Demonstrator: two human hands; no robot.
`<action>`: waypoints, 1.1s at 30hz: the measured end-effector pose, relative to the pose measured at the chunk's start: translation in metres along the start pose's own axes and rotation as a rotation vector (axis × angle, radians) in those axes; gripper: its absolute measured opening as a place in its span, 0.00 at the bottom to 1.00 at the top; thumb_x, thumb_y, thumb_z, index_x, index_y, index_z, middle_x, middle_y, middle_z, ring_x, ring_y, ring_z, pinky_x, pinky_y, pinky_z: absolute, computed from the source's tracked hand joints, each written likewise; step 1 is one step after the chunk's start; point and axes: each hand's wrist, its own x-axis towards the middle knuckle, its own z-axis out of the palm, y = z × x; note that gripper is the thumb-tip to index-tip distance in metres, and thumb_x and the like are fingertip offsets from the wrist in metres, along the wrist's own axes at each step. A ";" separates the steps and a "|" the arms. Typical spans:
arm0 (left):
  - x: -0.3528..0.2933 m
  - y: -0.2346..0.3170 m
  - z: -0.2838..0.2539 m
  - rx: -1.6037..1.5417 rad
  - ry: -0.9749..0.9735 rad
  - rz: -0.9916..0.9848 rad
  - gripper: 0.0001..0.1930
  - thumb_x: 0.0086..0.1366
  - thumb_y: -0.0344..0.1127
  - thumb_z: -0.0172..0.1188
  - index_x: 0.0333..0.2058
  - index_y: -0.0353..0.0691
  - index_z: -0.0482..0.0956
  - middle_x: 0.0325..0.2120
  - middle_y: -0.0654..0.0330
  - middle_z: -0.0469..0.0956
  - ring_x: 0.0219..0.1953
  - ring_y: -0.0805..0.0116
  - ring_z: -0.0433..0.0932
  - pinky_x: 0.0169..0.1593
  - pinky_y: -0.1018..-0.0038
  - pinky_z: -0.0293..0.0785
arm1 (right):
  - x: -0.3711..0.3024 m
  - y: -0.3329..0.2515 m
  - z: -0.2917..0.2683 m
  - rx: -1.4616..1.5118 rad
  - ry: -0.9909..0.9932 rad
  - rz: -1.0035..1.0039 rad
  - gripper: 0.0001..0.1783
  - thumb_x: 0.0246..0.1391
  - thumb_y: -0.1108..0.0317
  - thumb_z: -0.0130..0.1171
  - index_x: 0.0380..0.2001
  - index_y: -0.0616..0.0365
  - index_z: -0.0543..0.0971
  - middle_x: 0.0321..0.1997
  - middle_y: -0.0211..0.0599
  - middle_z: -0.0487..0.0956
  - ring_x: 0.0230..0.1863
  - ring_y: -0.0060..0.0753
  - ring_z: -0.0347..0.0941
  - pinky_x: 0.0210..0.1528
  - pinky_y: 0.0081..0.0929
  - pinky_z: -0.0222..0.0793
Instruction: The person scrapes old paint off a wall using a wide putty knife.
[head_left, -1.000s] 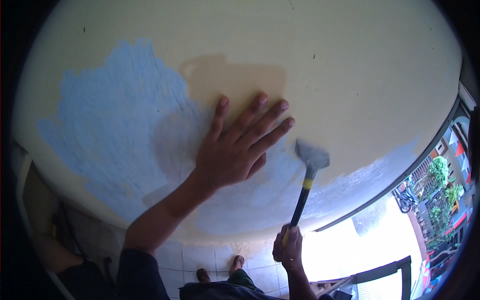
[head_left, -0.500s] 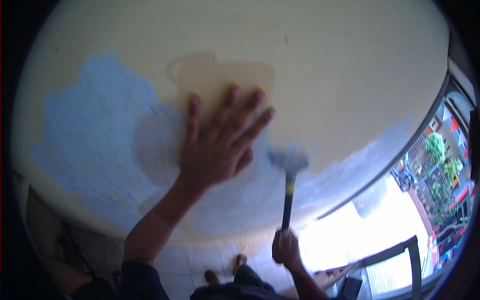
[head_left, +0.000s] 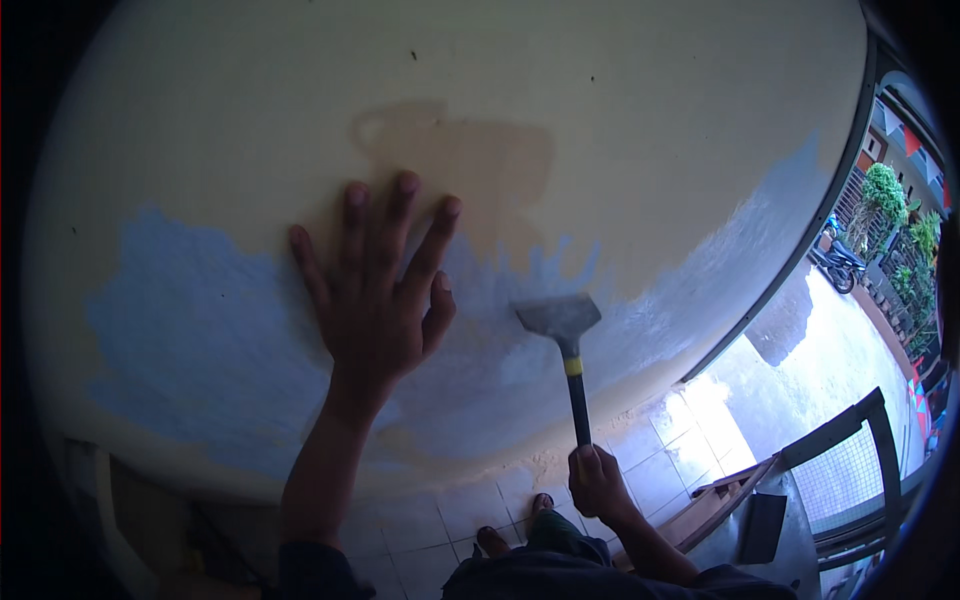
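The wide grey scraper [head_left: 568, 345] has a yellow collar [head_left: 573, 367] and black handle [head_left: 580, 412], gripped by the right hand [head_left: 600, 485]; the left hand [head_left: 375, 315] spreads wide against the cream-and-blue wall [head_left: 660, 180].

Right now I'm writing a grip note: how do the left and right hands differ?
The left hand is open and splayed over the wall; the right hand is closed around the scraper. The left hand appears higher in view than the right hand. Both are ungloved.
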 end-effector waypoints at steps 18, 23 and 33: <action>0.001 0.001 0.005 0.044 0.016 0.041 0.24 0.67 0.48 0.37 0.61 0.58 0.65 0.65 0.56 0.57 0.68 0.48 0.48 0.66 0.42 0.29 | 0.015 -0.015 0.000 0.008 0.046 -0.066 0.25 0.62 0.44 0.44 0.27 0.57 0.68 0.17 0.23 0.65 0.19 0.13 0.61 0.21 0.16 0.56; 0.000 0.001 0.006 0.014 0.013 -0.030 0.24 0.65 0.46 0.39 0.60 0.63 0.66 0.64 0.60 0.58 0.68 0.51 0.51 0.65 0.39 0.28 | 0.022 -0.025 -0.004 0.137 0.013 -0.036 0.22 0.62 0.46 0.46 0.27 0.55 0.68 0.16 0.22 0.64 0.17 0.13 0.60 0.18 0.15 0.55; 0.003 0.001 0.013 0.068 0.096 0.029 0.25 0.66 0.49 0.37 0.60 0.60 0.66 0.65 0.56 0.56 0.69 0.48 0.46 0.66 0.41 0.28 | 0.021 -0.023 -0.013 0.202 -0.097 0.127 0.19 0.62 0.51 0.48 0.29 0.58 0.69 0.16 0.23 0.67 0.17 0.13 0.63 0.18 0.17 0.59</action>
